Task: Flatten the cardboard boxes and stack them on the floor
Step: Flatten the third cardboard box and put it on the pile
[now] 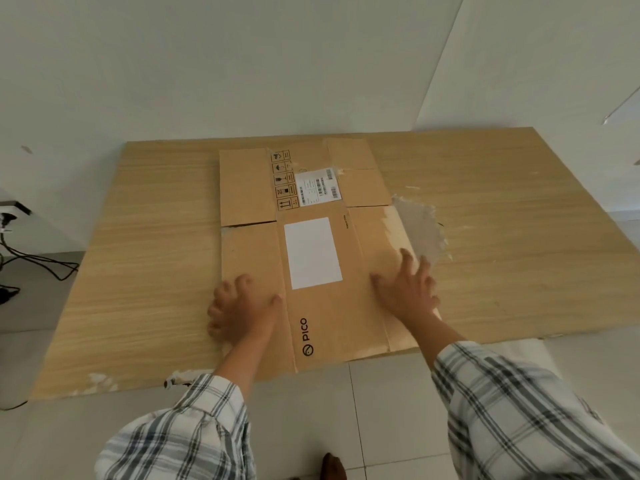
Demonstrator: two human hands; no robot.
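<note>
A flattened brown cardboard box [322, 188] with a "PICO" logo, a blank white label and a barcode label lies flat on a wood-grain board [145, 258] on the floor. My left hand [239, 311] rests palm down on the box's near left panel, at its left edge, fingers curled and spread. My right hand [407, 289] presses flat on the near right panel, fingers apart, close to a torn flap with grey tape. Neither hand holds anything. Both arms wear plaid sleeves.
The board lies on white floor tiles [391, 410] against a white wall [242, 64]. Black cables and a power strip [14, 216] lie at the far left. A second wall [540, 64] angles in at the right. A foot [334, 465] shows at the bottom edge.
</note>
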